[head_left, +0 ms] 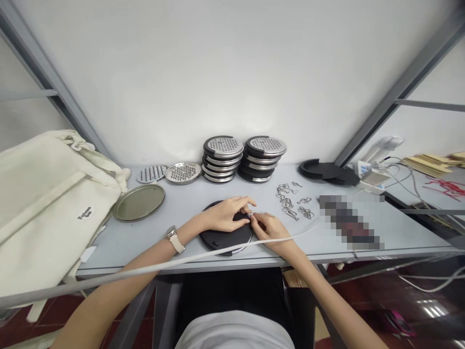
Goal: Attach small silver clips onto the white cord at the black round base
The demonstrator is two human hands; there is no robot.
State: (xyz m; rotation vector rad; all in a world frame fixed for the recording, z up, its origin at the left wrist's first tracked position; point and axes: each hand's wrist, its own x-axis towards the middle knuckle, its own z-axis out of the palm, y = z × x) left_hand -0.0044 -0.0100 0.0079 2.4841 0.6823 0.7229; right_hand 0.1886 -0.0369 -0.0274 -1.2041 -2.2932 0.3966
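Note:
A round black disc [227, 238] with a silver rim showing at its lower right lies near the table's front edge. Over its upper part rests my left hand [228, 214], thumb and fingers bent toward a small metal piece [250, 214] at the disc's right edge. My right hand [271, 231] pinches that same piece between thumb and fingertips. The fingers hide most of its shape. To the right lie several loose silver clips [286, 201]. Behind the disc stand two stacks of round graters, the left stack [223, 160] and the right stack [262, 160], with black and silver rims.
Flat grater plates [183, 172] and a greenish round lid [139, 202] lie at the left, beside a cream bag [54, 194]. Black round holders [327, 172] sit at the back right. A white cable [203, 255] crosses in front of my forearms. A pixelated patch covers something at the right.

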